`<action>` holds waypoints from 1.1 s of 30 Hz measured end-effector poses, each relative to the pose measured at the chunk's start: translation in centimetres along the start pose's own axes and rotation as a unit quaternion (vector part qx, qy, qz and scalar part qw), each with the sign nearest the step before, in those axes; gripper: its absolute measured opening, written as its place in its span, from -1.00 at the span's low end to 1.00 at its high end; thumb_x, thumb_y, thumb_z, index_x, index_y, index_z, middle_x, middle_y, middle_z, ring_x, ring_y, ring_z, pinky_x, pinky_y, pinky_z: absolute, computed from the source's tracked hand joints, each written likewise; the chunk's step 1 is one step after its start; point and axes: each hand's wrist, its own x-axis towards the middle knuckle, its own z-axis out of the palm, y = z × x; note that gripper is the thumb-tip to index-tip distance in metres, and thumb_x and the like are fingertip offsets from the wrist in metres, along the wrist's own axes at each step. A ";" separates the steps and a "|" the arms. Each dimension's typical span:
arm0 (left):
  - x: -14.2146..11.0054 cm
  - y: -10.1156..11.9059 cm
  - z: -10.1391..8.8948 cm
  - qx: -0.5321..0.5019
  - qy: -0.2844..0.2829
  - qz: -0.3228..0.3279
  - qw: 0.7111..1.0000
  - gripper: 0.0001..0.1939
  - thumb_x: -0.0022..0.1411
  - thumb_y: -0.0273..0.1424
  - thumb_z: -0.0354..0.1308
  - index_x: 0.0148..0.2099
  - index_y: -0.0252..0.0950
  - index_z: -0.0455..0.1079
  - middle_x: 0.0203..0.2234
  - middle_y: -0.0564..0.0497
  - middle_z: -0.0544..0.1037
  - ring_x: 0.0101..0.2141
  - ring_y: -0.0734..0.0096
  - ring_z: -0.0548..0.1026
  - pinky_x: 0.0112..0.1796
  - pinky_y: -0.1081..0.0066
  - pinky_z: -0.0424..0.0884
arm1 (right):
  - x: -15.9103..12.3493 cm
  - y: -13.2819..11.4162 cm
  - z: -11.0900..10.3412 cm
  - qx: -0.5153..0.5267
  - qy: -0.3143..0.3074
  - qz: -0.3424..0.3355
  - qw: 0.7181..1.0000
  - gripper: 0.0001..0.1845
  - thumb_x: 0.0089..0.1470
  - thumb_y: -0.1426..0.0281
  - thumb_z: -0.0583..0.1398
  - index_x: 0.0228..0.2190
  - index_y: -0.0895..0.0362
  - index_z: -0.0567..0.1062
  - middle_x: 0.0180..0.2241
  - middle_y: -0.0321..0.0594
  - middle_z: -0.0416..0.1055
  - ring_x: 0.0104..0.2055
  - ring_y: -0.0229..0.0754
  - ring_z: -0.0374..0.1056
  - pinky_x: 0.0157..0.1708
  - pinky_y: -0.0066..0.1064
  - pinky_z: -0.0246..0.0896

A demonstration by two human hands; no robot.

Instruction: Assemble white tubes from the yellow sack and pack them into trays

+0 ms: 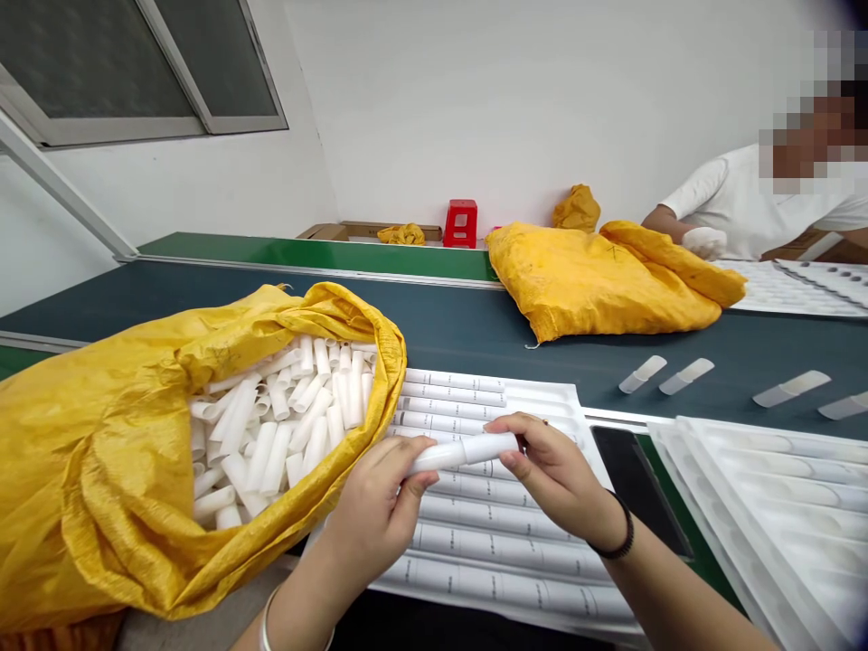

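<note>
A white plastic tube (467, 449) is held level between my two hands, above a white tray of tubes. My left hand (383, 493) is closed round its left end. At the right end, the thumb and fingers of my right hand (552, 466) pinch it. Below, printed white tubes (498, 554) lie in rows in the tray (566, 395). To the left, an open yellow woven sack (128, 434) is filled with loose short white tubes (271, 452).
Several translucent tubes (792, 389) stand on the dark conveyor belt (448, 316). A second yellow sack (603, 285) lies across it. Stacked trays (732, 506) are at right, beside a black flat object (637, 488). A co-worker (739, 199) in white sits across, behind other trays. A red stool (461, 223) stands behind.
</note>
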 end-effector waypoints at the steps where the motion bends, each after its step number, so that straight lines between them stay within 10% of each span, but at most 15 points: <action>1: 0.0 0.0 0.1 0.004 0.005 0.005 1.000 -0.76 0.30 -0.44 0.02 0.00 -0.28 0.35 -0.24 -0.06 0.51 -0.21 0.31 0.47 -0.18 0.36 0.40 | 0.0 -0.1 0.0 0.001 0.000 0.011 1.000 -0.77 0.21 0.36 0.09 -0.08 0.01 0.38 -0.33 -0.24 0.39 -0.36 -0.23 0.29 -0.37 -0.42 0.28; 11: 0.1 0.6 1.0 -0.003 -0.002 0.002 1.000 -0.79 0.30 -0.40 -0.02 -0.07 -0.32 0.36 -0.34 -0.07 0.51 -0.34 0.31 0.48 -0.30 0.35 0.41 | -0.2 -0.8 1.1 0.003 -0.018 -0.010 1.000 -0.76 0.22 0.36 0.09 -0.07 0.05 0.37 -0.29 -0.22 0.44 -0.34 -0.24 0.35 -0.34 -0.42 0.30; 15: -0.7 0.2 1.6 0.055 -0.080 -0.022 0.995 -0.69 0.30 -0.35 0.00 0.06 -0.29 0.32 -0.23 -0.11 0.54 -0.21 0.25 0.51 -0.18 0.30 0.43 | -0.1 1.4 1.7 -0.122 -0.117 -0.071 0.983 -0.74 0.16 0.36 0.16 -0.10 0.11 0.44 -0.23 -0.10 0.46 -0.20 -0.11 0.38 -0.18 -0.29 0.31; 20: -1.2 -2.7 -1.7 0.244 -0.096 -0.127 0.957 -0.33 0.27 -0.14 -0.01 0.31 -0.35 -0.01 0.13 -0.29 0.32 0.11 -0.04 0.30 0.01 0.06 0.32 | 2.6 9.6 -2.8 -0.354 0.002 0.193 0.915 -0.75 0.05 0.35 0.21 -0.19 0.14 0.49 -0.18 -0.06 0.48 -0.09 -0.04 0.36 -0.06 -0.29 0.24; 23: -1.6 -6.4 -5.8 0.419 -0.037 -0.309 0.853 -0.47 0.33 -0.23 -0.19 0.19 -0.49 0.19 0.00 -0.42 0.39 0.02 -0.21 0.37 -0.06 -0.06 0.30 | 3.6 15.1 -7.9 -0.400 0.072 0.338 0.849 -0.68 0.10 0.38 0.12 -0.16 0.30 0.47 -0.20 0.16 0.47 -0.12 0.08 0.39 -0.17 -0.21 0.26; 25: -2.2 -8.9 -7.9 0.441 -0.110 -0.389 0.801 -0.55 0.28 -0.28 -0.14 0.01 -0.52 0.33 -0.13 -0.45 0.46 -0.08 -0.26 0.44 -0.14 -0.04 0.34 | 3.4 17.7 -10.6 -0.399 0.062 0.411 0.817 -0.71 0.04 0.36 0.17 -0.26 0.32 0.51 -0.32 0.13 0.51 -0.25 0.06 0.45 -0.30 -0.27 0.28; 30: -3.1 -11.7 -9.1 0.393 -0.178 -0.434 0.791 -0.75 0.13 -0.39 -0.05 -0.29 -0.42 0.41 -0.35 -0.35 0.56 -0.28 -0.10 0.55 -0.28 0.16 0.39 | 1.4 18.4 -12.2 -0.396 0.022 0.467 0.790 -0.52 0.00 0.21 0.19 -0.20 0.38 0.52 -0.25 0.21 0.50 -0.20 0.14 0.45 -0.30 -0.24 0.29; 33: -2.6 -10.8 -8.4 0.386 -0.133 -0.426 0.807 -0.72 0.15 -0.35 -0.05 -0.19 -0.39 0.39 -0.25 -0.30 0.56 -0.22 -0.06 0.54 -0.24 0.17 0.40 | -0.3 16.3 -10.9 -0.380 -0.023 0.420 0.824 -0.57 0.11 0.25 0.07 -0.13 0.27 0.53 -0.15 0.12 0.50 -0.09 0.10 0.41 -0.17 -0.24 0.27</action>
